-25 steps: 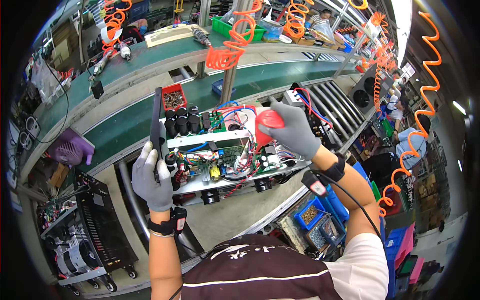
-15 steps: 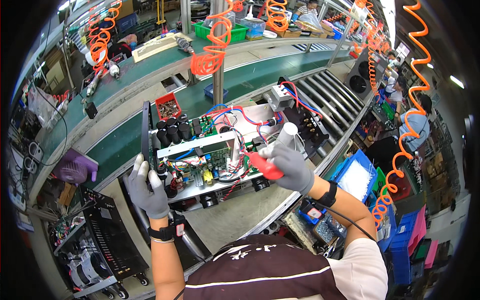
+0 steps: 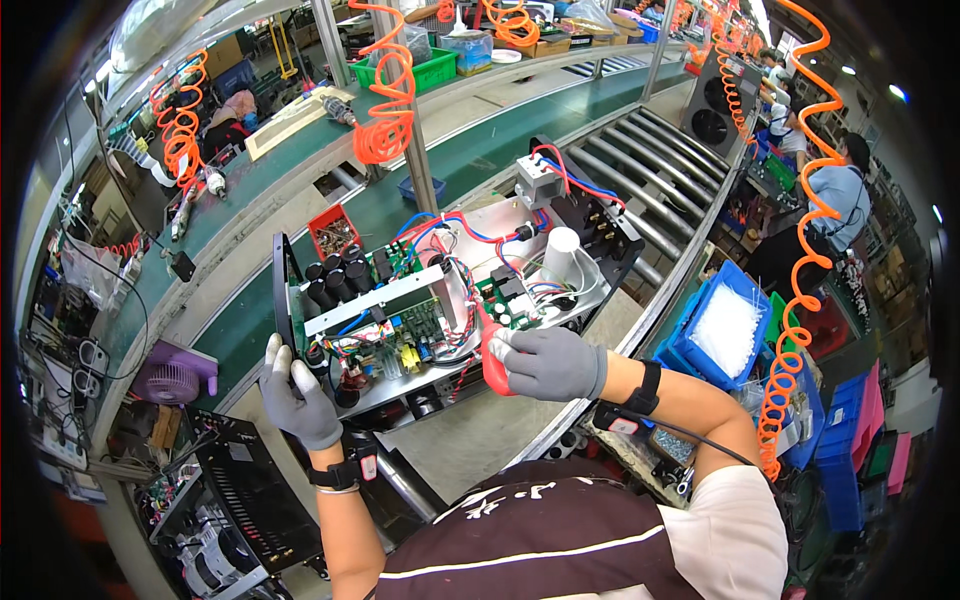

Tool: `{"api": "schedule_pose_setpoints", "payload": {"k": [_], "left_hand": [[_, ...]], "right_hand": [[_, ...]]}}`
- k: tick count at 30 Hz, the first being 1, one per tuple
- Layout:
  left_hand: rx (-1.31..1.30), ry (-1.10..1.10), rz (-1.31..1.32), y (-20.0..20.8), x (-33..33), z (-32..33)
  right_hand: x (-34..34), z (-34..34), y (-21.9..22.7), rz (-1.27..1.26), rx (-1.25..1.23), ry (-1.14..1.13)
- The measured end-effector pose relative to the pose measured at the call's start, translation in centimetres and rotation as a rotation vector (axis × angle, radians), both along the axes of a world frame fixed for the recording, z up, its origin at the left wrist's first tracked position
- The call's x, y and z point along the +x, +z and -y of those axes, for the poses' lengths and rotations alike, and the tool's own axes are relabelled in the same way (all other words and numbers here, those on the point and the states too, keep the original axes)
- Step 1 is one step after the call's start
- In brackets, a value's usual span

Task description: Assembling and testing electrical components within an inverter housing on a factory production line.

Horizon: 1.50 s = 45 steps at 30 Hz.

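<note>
Silver open-topped metal chassis [image 3: 375, 299], at the person's twelve o'clock, looks heavy, stiff, its multicoloured wiring [image 3: 485, 238] fragile; hold underneath. At its eight, grey-gloved left hand [image 3: 302, 405], half-open, seemingly empty; at five, grey-gloved right hand [image 3: 550, 362] curled around red tool [image 3: 494, 368].

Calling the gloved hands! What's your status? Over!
Right grip: closed around red tool. Left grip: at black panel's near end, contact unclear. Open electronics chassis: in front. Possibly in the way: coloured wires by the tool.
</note>
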<state>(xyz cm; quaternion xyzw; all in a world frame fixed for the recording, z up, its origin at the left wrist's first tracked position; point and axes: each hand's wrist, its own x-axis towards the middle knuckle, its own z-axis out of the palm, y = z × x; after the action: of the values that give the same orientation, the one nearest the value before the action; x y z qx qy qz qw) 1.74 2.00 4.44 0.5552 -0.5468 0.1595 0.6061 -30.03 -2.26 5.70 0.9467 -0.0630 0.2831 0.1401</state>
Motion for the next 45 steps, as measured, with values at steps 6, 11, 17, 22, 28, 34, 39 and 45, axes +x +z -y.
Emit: {"api": "schedule_pose_setpoints", "payload": {"k": [6, 11, 17, 22, 28, 34, 39, 45], "left_hand": [[-0.009, -0.013, 0.019, -0.1, 0.0, 0.0], [0.008, 0.008, 0.032, -0.1, -0.2, 0.0], [0.007, -0.029, 0.009, -0.1, -0.3, -0.1], [0.012, -0.024, 0.014, -0.2, -0.2, 0.0], [0.006, -0.033, -0.009, -0.3, -0.2, 0.0], [-0.007, -0.023, -0.025, -0.1, -0.3, 0.0], [0.009, -0.049, -0.012, -0.2, -0.2, 0.0], [0.022, -0.012, 0.006, -0.3, 0.1, -0.1]], "right_hand": [[-0.1, -0.2, -0.2, -0.021, -0.019, -0.019], [-0.2, -0.6, -0.2, -0.022, -0.018, -0.035], [0.8, -0.2, -0.4, -0.055, -0.062, -0.046], [2.9, -0.9, 0.3, -0.069, -0.072, -0.088], [4.1, -0.8, 1.2, -0.169, 0.004, -0.165], [3.2, -0.3, 1.2, -0.055, 0.015, -0.127], [2.9, 0.2, 1.9, 0.032, 0.112, -0.173], [0.6, 3.5, 5.1, 0.499, 0.713, -0.402]]}}
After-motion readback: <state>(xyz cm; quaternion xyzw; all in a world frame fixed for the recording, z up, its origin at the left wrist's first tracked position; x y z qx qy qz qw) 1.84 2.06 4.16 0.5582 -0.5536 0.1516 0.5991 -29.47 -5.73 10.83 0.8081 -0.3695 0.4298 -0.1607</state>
